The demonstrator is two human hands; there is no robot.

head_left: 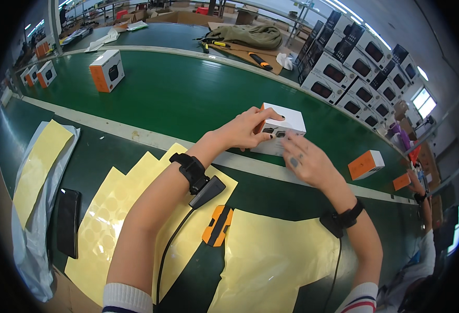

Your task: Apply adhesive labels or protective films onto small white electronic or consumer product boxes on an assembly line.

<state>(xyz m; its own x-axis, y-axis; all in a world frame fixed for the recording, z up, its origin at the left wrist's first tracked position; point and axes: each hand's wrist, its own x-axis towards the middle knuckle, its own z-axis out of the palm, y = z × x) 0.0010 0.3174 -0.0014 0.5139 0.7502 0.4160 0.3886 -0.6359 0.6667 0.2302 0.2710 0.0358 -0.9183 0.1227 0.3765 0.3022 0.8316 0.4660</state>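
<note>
A small white and orange carton [284,125] stands at the near edge of a green conveyor belt. My left hand [247,128] is closed around its left side, with a finger on the top and the thumb on the near face. Against the carton's near right side is my right hand [305,159], its fingers bent and the tips blurred by motion. Whether those fingers hold anything is not visible. Below my arms lie yellow sticker sheets [109,208] with round clear stickers, and another yellow sheet [271,255]. An orange and black tool [218,226] rests between the sheets.
More cartons stand on the belt, one [107,71] at far left and one [366,165] at right. Stacked boxes [339,78] rise behind. A black phone [69,223] lies at left. Cables run from devices strapped to my wrists. Another person's hand [416,182] touches an orange carton at far right.
</note>
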